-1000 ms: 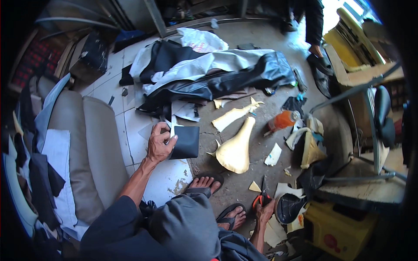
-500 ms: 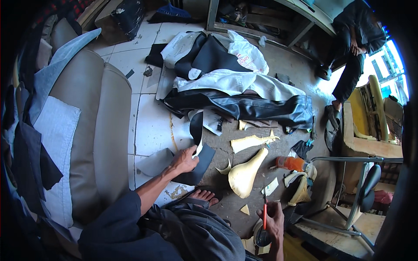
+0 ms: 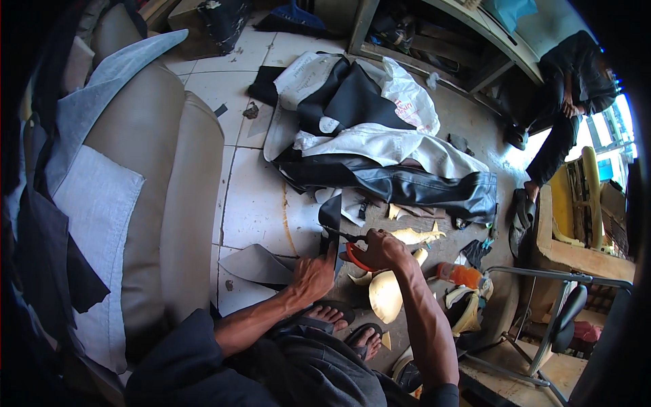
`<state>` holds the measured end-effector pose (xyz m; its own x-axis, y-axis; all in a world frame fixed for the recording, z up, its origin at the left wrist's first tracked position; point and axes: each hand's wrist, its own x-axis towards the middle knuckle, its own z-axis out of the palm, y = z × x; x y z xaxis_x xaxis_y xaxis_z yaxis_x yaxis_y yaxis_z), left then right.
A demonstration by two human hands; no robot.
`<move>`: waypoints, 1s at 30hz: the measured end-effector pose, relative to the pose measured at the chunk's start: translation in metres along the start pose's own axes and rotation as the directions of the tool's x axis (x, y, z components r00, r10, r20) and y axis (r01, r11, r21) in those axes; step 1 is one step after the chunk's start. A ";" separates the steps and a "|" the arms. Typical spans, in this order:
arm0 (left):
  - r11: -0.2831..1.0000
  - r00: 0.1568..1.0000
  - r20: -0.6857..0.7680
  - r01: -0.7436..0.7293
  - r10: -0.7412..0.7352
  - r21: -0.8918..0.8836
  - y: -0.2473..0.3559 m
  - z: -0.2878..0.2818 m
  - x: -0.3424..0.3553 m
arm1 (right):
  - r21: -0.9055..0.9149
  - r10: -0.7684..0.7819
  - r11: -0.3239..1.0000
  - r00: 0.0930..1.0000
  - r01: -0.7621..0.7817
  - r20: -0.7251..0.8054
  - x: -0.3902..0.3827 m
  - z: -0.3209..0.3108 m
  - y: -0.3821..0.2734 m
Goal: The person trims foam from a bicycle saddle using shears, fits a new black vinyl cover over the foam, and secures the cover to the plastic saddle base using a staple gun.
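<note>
My left hand [image 3: 313, 278] is closed on a piece of black leatherette [image 3: 330, 211], which stands up from its fingers. A grey-backed flap [image 3: 254, 264] spreads out to the left, beside that hand. My right hand [image 3: 384, 249] grips scissors [image 3: 355, 259] by their orange-red handles. Their dark blades point left and reach the black piece just above my left fingers; whether they are cutting into it I cannot tell. Beneath my right forearm lies a pale yellow foam pad [image 3: 385, 298], partly hidden by the arm.
Black and white sheet material [image 3: 407, 178] is heaped ahead on the floor. A long brown cushion [image 3: 193, 197] runs along my left. To the right are an orange bottle [image 3: 458, 275], foam scraps [image 3: 465, 308] and a metal-framed chair [image 3: 542, 339]. Another person [image 3: 566, 115] sits at the far right.
My right hand has come up from the lower right with the scissors, over the foam pad, to the black piece. My left hand has shifted slightly right and nearer to me.
</note>
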<state>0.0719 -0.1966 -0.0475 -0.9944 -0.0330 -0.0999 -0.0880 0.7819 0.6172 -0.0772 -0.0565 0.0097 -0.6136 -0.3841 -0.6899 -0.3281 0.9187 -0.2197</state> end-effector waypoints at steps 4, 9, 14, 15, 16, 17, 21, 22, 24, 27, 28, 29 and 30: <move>0.998 0.998 0.023 0.052 -0.053 0.040 -0.012 -0.006 -0.006 | -0.068 -0.016 0.997 0.996 0.022 0.087 0.013 -0.017 -0.015; 0.992 1.000 -0.028 0.011 -0.008 0.128 -0.018 -0.008 -0.022 | -0.161 -0.116 0.979 0.992 0.124 0.058 0.020 -0.013 -0.019; 0.998 1.000 -0.027 0.011 -0.010 0.056 -0.011 -0.019 -0.023 | -0.066 -0.253 0.967 0.960 0.247 -0.123 0.045 0.019 -0.012; 0.998 0.999 -0.032 0.012 -0.010 0.063 -0.008 -0.025 -0.024 | -0.069 -0.238 0.971 0.965 0.231 -0.109 0.043 0.019 -0.012; 0.999 0.996 0.065 0.054 -0.054 0.006 -0.005 -0.033 -0.027 | -0.068 -0.243 0.969 0.963 0.236 -0.114 0.039 0.019 -0.011; 0.994 0.983 0.160 0.102 -0.094 -0.044 -0.004 -0.040 -0.029 | -0.035 -0.247 0.969 0.945 0.245 -0.217 0.033 0.020 -0.011; 0.989 0.994 -0.018 0.109 -0.111 -0.101 -0.016 -0.038 -0.032 | -0.039 -0.228 0.973 0.911 0.229 -0.343 -0.012 0.001 0.012; 0.991 0.992 -0.065 0.106 -0.111 -0.081 -0.008 -0.052 -0.028 | -0.019 -0.152 0.988 0.947 0.152 -0.284 -0.025 0.001 0.019; 0.991 0.992 -0.123 0.004 -0.020 -0.131 0.009 -0.078 -0.015 | 0.026 -0.095 0.993 0.917 0.114 -0.388 -0.048 0.018 0.051; 0.974 0.964 -0.224 -0.178 0.145 -0.139 0.047 -0.102 0.010 | 0.145 0.102 0.989 0.854 -0.032 -0.510 -0.085 0.067 0.108; 0.961 0.958 -0.228 -0.217 0.175 -0.173 0.063 -0.104 0.017 | 0.180 0.156 0.981 0.824 -0.067 -0.545 -0.104 0.083 0.120; 0.927 0.911 -0.296 -0.343 0.289 -0.150 0.081 -0.109 0.024 | 0.252 0.271 0.956 0.790 -0.152 -0.551 -0.122 0.102 0.128; 0.874 0.844 -0.358 -0.468 0.399 -0.129 0.097 -0.111 0.031 | 0.324 0.391 0.914 0.740 -0.244 -0.546 -0.141 0.123 0.138</move>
<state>0.0257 -0.1906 0.0963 -0.8953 0.0608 0.4413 0.3807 0.6187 0.6872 0.0521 0.1355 -0.0079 -0.9752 0.0252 -0.2200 0.0825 0.9633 -0.2554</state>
